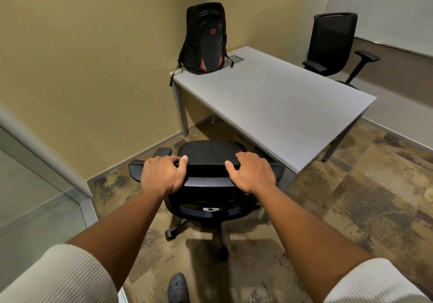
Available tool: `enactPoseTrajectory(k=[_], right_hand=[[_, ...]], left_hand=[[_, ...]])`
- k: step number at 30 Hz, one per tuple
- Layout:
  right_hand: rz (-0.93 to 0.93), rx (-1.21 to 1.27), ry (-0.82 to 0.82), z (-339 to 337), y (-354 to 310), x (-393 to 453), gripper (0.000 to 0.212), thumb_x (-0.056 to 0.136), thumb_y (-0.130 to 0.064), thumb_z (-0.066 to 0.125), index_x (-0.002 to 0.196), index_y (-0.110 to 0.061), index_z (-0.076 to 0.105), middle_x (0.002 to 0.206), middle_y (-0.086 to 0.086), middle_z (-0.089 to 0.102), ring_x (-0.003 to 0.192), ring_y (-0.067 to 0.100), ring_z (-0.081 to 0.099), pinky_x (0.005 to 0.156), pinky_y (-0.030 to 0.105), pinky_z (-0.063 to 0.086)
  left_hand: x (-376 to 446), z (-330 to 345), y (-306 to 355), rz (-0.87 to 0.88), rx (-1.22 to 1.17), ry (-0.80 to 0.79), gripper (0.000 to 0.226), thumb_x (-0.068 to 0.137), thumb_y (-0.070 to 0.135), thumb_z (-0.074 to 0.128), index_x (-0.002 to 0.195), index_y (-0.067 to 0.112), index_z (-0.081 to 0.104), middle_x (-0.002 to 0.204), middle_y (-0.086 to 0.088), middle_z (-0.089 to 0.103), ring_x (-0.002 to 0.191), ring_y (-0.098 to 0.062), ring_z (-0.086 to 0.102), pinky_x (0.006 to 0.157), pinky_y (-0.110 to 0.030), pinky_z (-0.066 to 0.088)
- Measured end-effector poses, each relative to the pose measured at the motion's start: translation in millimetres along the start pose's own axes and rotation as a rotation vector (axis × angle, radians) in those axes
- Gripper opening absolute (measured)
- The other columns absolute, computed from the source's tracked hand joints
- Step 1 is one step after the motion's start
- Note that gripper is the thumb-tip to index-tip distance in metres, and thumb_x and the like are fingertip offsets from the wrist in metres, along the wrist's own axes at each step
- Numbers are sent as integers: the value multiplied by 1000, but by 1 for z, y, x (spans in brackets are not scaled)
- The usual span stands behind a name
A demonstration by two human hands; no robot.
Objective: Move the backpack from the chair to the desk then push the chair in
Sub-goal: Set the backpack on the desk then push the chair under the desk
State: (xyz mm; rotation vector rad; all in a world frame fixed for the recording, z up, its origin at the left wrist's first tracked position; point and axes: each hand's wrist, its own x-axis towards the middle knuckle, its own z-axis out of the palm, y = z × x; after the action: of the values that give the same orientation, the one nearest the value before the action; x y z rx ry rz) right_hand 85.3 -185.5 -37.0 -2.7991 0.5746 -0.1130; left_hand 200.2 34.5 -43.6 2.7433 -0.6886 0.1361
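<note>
A black backpack (204,39) with red trim stands upright on the far left corner of the grey desk (276,101), leaning against the yellow wall. Below me is a black office chair (208,155) on wheels, its seat partly under the desk's near edge. My left hand (162,173) grips the left end of the chair's backrest top, fingers curled over it. On the right end of the same backrest top lies my right hand (251,172), fingers bent over the edge.
A second black office chair (332,42) stands behind the desk at the far right. A glass partition with a metal frame (77,199) runs along my left. My dark shoe (178,288) is on the patterned carpet below the chair.
</note>
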Motion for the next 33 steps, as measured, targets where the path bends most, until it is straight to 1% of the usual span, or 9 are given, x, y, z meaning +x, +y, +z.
enactPoseTrajectory(k=[3,9,14,15,18,24,26,29,33], right_hand=[[31,3,-1,2,-11,19,64,91,-62,30,120,-14,60,112,4,65,103,27,59,81,41,45],[112,-1,-34,9,-32,59,67,91,-61,27,124,-13,59,120,6,64,108,27,57,90,42,45],[184,-3,-6,12,-41,97,61,91,-58,26,107,-12,63,107,5,66,95,26,58,80,40,43],[195,-1,4,11,-42,105,61,91,-58,26,106,-12,64,108,5,66,95,26,58,79,40,43],[223,-4,18,10,-43,128,64,91,-58,26,114,-12,63,112,6,66,101,28,59,86,42,46],[291,-19,33,14,-43,175,61,90,-60,26,105,-12,62,105,6,66,91,26,57,81,40,43],[315,-19,41,17,-43,191,64,90,-60,26,112,-11,61,111,8,65,96,28,58,84,41,43],[336,-27,45,21,-43,212,69,91,-60,24,125,-10,57,124,9,62,111,29,55,93,42,42],[371,-20,48,23,-44,238,70,93,-59,24,133,-9,52,134,9,57,120,29,50,97,42,38]], left_hand=[[24,1,-13,7,-23,2,55,100,58,27,110,30,74,92,-4,76,97,-29,65,93,-42,45],[78,3,-37,53,-43,-7,54,99,58,28,108,31,74,87,-3,76,91,-28,65,85,-40,47],[129,8,-48,106,-55,-13,55,99,57,28,103,30,75,80,-2,75,83,-27,66,80,-37,47],[140,9,-49,120,-59,-15,56,98,58,27,102,29,75,79,-2,75,82,-27,65,79,-37,48],[169,13,-49,154,-65,-19,58,97,58,26,99,29,76,76,-1,74,80,-26,65,81,-37,48],[229,22,-52,214,-54,-41,58,98,55,25,94,27,75,75,-3,73,79,-26,64,85,-40,50],[248,26,-53,235,-54,-42,58,98,55,24,91,28,75,73,-3,72,78,-26,63,85,-40,49],[275,30,-55,271,-50,-52,57,98,53,24,89,28,74,73,-4,70,76,-27,62,85,-41,49],[309,36,-55,305,-46,-70,55,100,52,24,92,27,73,78,-5,72,80,-27,62,89,-42,48]])
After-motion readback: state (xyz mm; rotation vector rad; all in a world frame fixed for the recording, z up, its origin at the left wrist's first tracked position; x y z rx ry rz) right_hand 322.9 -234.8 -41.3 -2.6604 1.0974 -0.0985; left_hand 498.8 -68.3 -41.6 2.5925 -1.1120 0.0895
